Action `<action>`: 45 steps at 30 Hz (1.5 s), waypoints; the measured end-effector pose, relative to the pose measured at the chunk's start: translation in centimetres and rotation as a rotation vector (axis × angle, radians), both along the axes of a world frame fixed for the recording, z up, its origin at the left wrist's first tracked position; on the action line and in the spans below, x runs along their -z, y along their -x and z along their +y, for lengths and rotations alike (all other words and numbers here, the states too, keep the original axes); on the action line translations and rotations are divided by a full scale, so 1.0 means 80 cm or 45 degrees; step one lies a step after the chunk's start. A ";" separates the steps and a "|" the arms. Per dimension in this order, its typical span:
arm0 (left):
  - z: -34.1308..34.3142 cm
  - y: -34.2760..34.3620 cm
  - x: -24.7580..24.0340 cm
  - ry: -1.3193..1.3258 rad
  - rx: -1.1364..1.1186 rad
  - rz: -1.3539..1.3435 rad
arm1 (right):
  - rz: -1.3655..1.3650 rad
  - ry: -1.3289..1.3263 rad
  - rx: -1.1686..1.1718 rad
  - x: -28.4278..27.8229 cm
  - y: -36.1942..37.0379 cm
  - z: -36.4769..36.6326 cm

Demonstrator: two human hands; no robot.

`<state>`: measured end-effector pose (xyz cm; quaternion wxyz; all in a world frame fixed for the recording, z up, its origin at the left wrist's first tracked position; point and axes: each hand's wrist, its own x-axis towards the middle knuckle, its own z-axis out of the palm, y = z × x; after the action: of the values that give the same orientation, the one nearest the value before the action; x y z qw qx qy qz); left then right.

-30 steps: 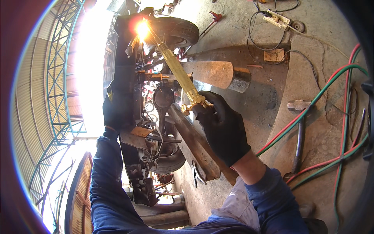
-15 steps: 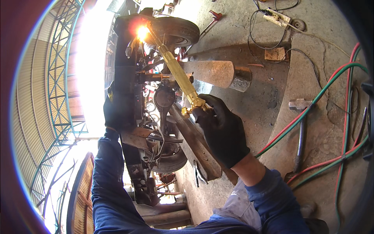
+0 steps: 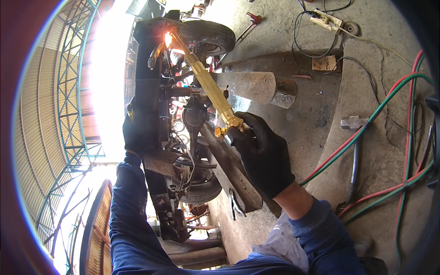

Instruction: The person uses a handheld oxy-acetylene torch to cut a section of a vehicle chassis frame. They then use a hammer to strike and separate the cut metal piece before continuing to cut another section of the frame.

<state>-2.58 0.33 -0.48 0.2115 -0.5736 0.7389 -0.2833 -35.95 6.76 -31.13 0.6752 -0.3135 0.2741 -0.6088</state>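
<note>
My right hand [image 3: 266, 156], in a black glove, is closed around the rear end of a brass gas torch [image 3: 208, 85], near its valve knob. The torch slants up and left, and its tip burns with an orange flame [image 3: 168, 40] against the dark steel chassis rail [image 3: 149, 96], close to the upper wheel [image 3: 208, 37]. At the rail's left side is my left hand [image 3: 134, 128], also black-gloved. It rests against the rail, and its fingers are mostly hidden against the dark metal. An axle housing [image 3: 194, 114] shows beside the rail.
A sledgehammer [image 3: 354, 156] lies on the concrete at right, crossed by red and green hoses [image 3: 389, 94]. Pliers [image 3: 236, 206] lie by a steel channel [image 3: 233, 176]. A rusty round beam [image 3: 252, 87] sits in a floor recess. A power strip [image 3: 326, 20] lies at the far right.
The flame at the torch tip looks smaller and less glaring, with fewer sparks and less orange light on nearby metal. Both hands stay nearly where they were.
</note>
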 end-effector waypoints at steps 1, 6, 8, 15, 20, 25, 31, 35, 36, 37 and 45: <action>0.000 -0.001 -0.002 -0.010 -0.011 0.028 | 0.010 0.000 -0.007 0.000 0.000 0.000; -0.002 -0.009 -0.006 0.031 0.004 -0.125 | 0.010 0.031 0.163 -0.003 -0.004 -0.001; -0.004 -0.009 -0.004 0.031 -0.005 0.057 | -0.030 -0.026 0.087 -0.002 -0.006 -0.001; 0.008 0.029 -0.002 -0.062 -0.082 -0.358 | 0.120 0.137 0.197 0.002 -0.006 -0.003; 0.007 0.044 0.004 -0.037 -0.098 0.127 | 0.020 -0.017 -0.061 -0.002 -0.001 -0.003; 0.005 0.032 0.001 0.022 0.173 -0.522 | 0.027 0.030 0.003 -0.005 0.001 -0.006; 0.000 0.024 0.001 -0.068 -0.071 -0.392 | 0.099 0.174 0.132 -0.004 0.000 -0.007; 0.000 0.041 0.003 -0.066 -0.005 -0.678 | 0.067 0.122 0.100 -0.004 -0.003 -0.009; 0.001 0.046 0.004 -0.077 0.096 -0.766 | 0.100 0.161 0.152 -0.004 -0.003 -0.010; 0.004 0.049 0.004 -0.089 0.129 -0.845 | 0.132 0.200 0.203 -0.004 -0.003 -0.011; 0.000 0.036 0.005 0.007 0.041 -0.063 | 0.064 0.045 0.004 -0.007 0.004 -0.013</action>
<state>-5.47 0.36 -0.90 0.2236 -0.5550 0.7419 -0.3027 -36.25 5.75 -30.59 0.6614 -0.3400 0.2806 -0.6068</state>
